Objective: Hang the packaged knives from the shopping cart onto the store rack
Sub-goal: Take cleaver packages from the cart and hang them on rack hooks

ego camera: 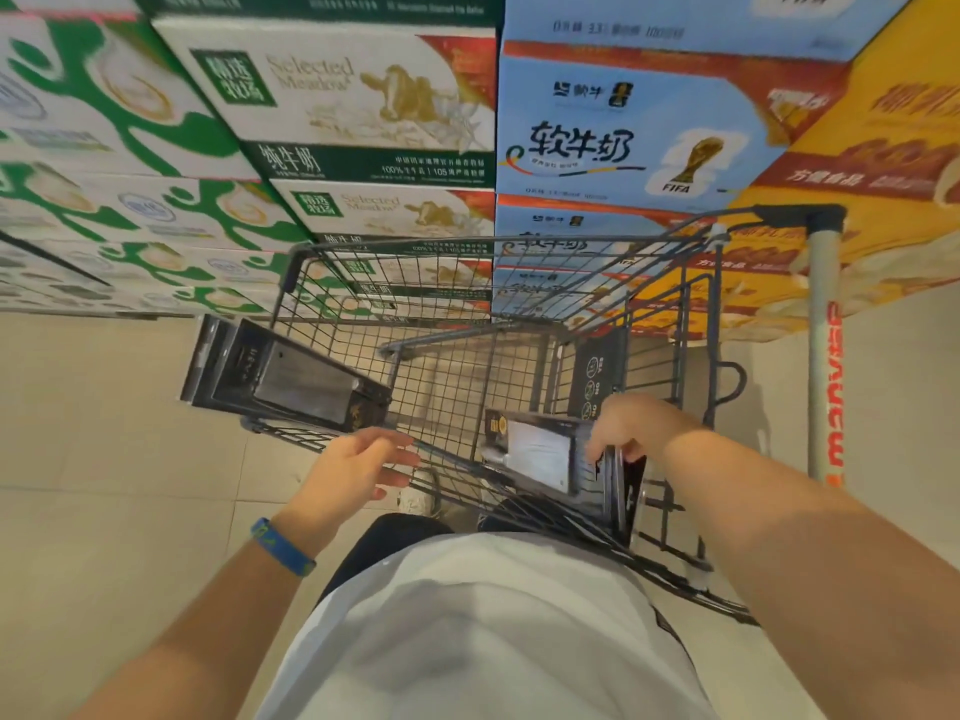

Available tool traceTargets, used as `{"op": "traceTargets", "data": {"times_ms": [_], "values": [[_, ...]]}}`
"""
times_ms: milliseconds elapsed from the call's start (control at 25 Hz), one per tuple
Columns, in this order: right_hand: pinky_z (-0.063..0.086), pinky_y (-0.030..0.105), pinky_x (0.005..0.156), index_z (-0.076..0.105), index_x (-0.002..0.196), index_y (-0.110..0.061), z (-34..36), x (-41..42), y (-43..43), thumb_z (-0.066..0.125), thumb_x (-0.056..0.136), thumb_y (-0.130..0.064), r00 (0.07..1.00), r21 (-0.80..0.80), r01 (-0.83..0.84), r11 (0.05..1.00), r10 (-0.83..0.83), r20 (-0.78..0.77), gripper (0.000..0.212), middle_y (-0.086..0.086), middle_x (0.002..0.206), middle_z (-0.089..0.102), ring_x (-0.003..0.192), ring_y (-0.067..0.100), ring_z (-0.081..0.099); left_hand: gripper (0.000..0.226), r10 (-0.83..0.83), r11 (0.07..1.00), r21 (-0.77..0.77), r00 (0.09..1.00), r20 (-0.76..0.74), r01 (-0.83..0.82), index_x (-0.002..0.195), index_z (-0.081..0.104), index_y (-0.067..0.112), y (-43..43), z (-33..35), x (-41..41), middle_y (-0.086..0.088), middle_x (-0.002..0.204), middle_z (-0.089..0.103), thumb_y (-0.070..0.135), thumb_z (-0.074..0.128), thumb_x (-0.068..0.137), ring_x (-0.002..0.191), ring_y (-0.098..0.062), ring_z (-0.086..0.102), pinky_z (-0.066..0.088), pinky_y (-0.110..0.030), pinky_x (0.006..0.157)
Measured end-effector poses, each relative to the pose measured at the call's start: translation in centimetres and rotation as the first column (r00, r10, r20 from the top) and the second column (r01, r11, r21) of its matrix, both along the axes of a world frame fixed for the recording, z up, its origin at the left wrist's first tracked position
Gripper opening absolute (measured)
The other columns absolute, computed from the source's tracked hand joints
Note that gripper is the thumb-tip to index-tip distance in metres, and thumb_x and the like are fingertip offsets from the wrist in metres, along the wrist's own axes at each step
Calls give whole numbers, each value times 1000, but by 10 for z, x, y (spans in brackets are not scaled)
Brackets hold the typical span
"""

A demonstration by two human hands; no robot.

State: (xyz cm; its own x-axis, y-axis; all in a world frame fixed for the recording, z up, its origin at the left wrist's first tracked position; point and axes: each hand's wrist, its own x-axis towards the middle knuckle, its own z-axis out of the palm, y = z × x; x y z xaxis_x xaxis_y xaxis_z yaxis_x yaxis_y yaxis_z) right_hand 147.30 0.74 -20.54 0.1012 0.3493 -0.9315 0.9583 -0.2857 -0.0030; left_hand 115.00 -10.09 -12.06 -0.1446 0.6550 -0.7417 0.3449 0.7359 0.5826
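1. I work from a single view: a wide-angle camera worn on the person's head.
2. It faces forward and steeply down, over the white shirt (493, 615) and both forearms.
3. It sits close: the left hand (353, 467) and the right hand (631, 428), which grips a packaged knife (540, 452), fall just below centre.
4. The shopping cart (389, 245) fills the middle, and its rim bows from lens distortion.
5. Stacked milk cartons (363, 96) span the top, leaning outward, and the tiled floor (104, 433) shows on both sides.

Green carton (363, 96) reads "Selected Meadow" (blue carton (623, 142): "FIFA").
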Motion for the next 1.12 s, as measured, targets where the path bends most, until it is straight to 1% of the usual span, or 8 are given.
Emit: {"op": "traceTargets", "data": {"times_ms": [120, 240, 320, 400, 560, 720, 920, 1120], "values": [[62, 44, 84, 58, 124, -4, -9, 8, -4, 75, 87, -11, 873, 70, 477, 876, -464, -146, 41, 13, 110, 62, 98, 28, 66, 28, 43, 999, 14, 999, 9, -43, 105, 69, 26, -2, 0, -8, 11, 91, 77, 22, 41, 102, 75, -10, 72, 50, -29, 69], [62, 40, 75, 56, 128, -1, -9, 2, -9, 70, 90, -5, 763, 102, 628, 771, -585, -274, 40, 11, 110, 61, 97, 25, 64, 28, 54, 998, 15, 998, 19, -54, 106, 69, 26, -3, 0, -14, 11, 92, 77, 22, 42, 102, 79, -13, 73, 52, -29, 72], [62, 36, 68, 64, 115, -2, 3, -9, -3, 69, 89, -8, 817, 200, 551, 810, -475, -327, 27, 10, 98, 68, 86, 23, 70, 27, 37, 999, 25, 999, 29, -37, 104, 69, 26, -1, 3, -14, 11, 91, 77, 22, 43, 102, 81, -16, 73, 52, -29, 71], [59, 37, 64, 69, 98, -1, 27, -22, 10, 67, 88, -15, 931, 362, 310, 879, -204, -302, 18, 8, 81, 68, 71, 24, 70, 25, -7, 998, 58, 1000, 26, 5, 103, 69, 28, 7, 9, -12, 10, 91, 77, 21, 45, 101, 79, -12, 73, 51, -27, 68], [37, 28, 51, 56, 72, -12, 104, -40, 47, 66, 88, -28, 959, 482, -40, 875, 170, -228, 25, 2, 62, 50, 51, 19, 49, 13, -225, 955, 188, 973, -45, 229, 103, 67, 30, 44, 25, -12, 11, 101, 73, 24, 59, 95, 88, -10, 70, 54, -26, 71], [27, 32, 51, 48, 68, -14, 195, -52, 80, 63, 95, -42, 896, 622, -268, 736, 428, -120, 42, 1, 60, 40, 52, 20, 40, 60, -410, 805, 342, 872, -268, 484, 137, 52, 28, 108, 55, -11, 13, 128, 58, 44, 74, 84, 116, -11, 57, 48, -26, 91], [29, 32, 54, 46, 80, -17, 262, -79, 82, 61, 101, -39, 801, 785, -309, 537, 592, -91, 33, -2, 76, 50, 63, 15, 47, 97, -515, 651, 398, 761, -394, 647, 151, 33, 31, 162, 85, -13, 6, 151, 43, 61, 79, 70, 136, -16, 43, 39, -27, 101], [39, 32, 60, 53, 104, -18, 333, -107, 84, 66, 99, -34, 759, 894, -94, 438, 613, -220, 22, -8, 84, 58, 70, 13, 54, 92, -564, 639, 509, 801, -200, 577, 133, 56, 28, 171, 111, -26, 10, 129, 65, 70, 83, 56, 120, -12, 61, 50, -40, 102]]}}
